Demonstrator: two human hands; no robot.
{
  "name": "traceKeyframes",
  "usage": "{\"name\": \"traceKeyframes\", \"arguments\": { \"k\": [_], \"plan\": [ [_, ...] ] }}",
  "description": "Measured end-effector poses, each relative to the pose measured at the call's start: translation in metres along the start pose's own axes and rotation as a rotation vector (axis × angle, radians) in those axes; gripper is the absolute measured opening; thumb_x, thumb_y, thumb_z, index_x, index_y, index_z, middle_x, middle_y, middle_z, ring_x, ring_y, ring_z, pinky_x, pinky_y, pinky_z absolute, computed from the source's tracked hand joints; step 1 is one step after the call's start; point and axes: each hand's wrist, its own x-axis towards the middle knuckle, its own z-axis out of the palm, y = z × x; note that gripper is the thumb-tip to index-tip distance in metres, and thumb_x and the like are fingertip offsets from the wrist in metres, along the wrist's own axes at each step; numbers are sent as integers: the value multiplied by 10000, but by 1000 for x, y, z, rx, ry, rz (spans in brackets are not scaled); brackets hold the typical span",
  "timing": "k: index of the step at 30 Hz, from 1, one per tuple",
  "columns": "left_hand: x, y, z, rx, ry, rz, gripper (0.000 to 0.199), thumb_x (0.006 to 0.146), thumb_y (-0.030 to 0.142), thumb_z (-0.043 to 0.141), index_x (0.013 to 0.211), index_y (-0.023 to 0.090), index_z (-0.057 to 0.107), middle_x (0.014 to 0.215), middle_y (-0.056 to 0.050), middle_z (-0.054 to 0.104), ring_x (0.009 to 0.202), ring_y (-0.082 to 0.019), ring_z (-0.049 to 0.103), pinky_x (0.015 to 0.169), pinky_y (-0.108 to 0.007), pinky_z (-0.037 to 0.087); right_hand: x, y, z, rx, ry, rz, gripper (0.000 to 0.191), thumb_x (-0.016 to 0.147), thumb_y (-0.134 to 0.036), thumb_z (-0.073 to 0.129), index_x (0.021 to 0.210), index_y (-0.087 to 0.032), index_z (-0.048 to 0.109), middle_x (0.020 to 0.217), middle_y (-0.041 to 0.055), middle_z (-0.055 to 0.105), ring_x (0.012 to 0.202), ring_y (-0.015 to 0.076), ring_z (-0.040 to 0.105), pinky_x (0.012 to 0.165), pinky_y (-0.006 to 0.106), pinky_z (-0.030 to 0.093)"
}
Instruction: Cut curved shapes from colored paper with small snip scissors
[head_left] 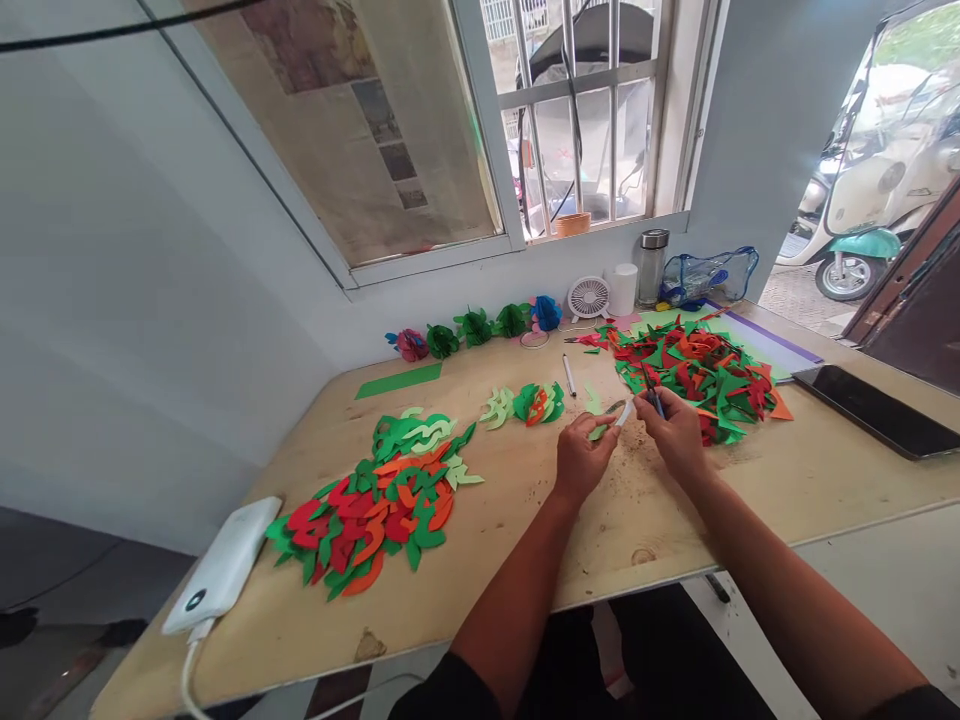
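Note:
My left hand (586,452) is closed on a small whitish folded piece of paper (624,412), pinched at the fingertips. Close beside it, my right hand (675,430) grips small dark-handled scissors (655,402), partly hidden by the fingers, with a dark tip pointing away from me. A light green paper cutout (593,400) lies just beyond the left fingers. Behind my right hand spreads a heap of red, green and orange paper scraps (701,365). A pile of curved paper cutouts (382,500) lies to the left.
A white pen (569,375) and small cutout stacks (538,403) lie mid-table. Folded paper ornaments (475,326), a small fan (589,297) and a glass bottle (652,268) line the wall. A phone (877,410) sits right; a white power bank (223,565) is left.

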Motion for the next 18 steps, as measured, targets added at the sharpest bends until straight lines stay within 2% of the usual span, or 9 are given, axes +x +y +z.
{"name": "traceKeyframes", "arguments": {
  "k": [4, 8, 10, 13, 18],
  "plan": [
    [1, -2, 1, -4, -4, 3, 221, 780, 243, 620, 972, 168, 703, 853, -61, 684, 813, -165, 643, 755, -284, 525, -6, -3, 1, -150, -64, -144, 216, 748, -426, 608, 739, -210, 615, 627, -16, 539, 570, 126, 463, 529, 243, 368],
    [0, -5, 4, -234, -60, -67, 325, 802, 252, 581, 1106, 168, 657, 952, -65, 656, 751, -129, 635, 635, -236, 547, -11, -7, 3, -184, -118, -198, 183, 757, -394, 604, 750, -213, 628, 657, -5, 564, 573, 127, 477, 535, 247, 379],
    [0, -6, 6, -331, -66, -109, 351, 798, 253, 582, 1129, 160, 645, 979, -67, 638, 707, -112, 624, 589, -219, 547, -12, -9, 3, -174, -98, -200, 186, 756, -394, 609, 737, -210, 626, 645, -7, 554, 554, 122, 465, 523, 247, 371],
    [0, -5, 5, -364, -36, -132, 357, 787, 245, 591, 1129, 155, 647, 976, -62, 626, 645, -88, 602, 570, -210, 545, -13, -11, 3, -154, -67, -185, 206, 752, -408, 616, 716, -205, 626, 625, -12, 542, 544, 119, 458, 522, 247, 370],
    [0, 0, 2, -307, -1, -69, 293, 797, 238, 580, 1058, 164, 689, 882, -49, 619, 629, -86, 561, 532, -190, 510, -12, -14, 3, -133, 3, -178, 190, 754, -379, 621, 706, -195, 630, 577, -20, 532, 517, 107, 427, 493, 237, 344]
  ]
}}
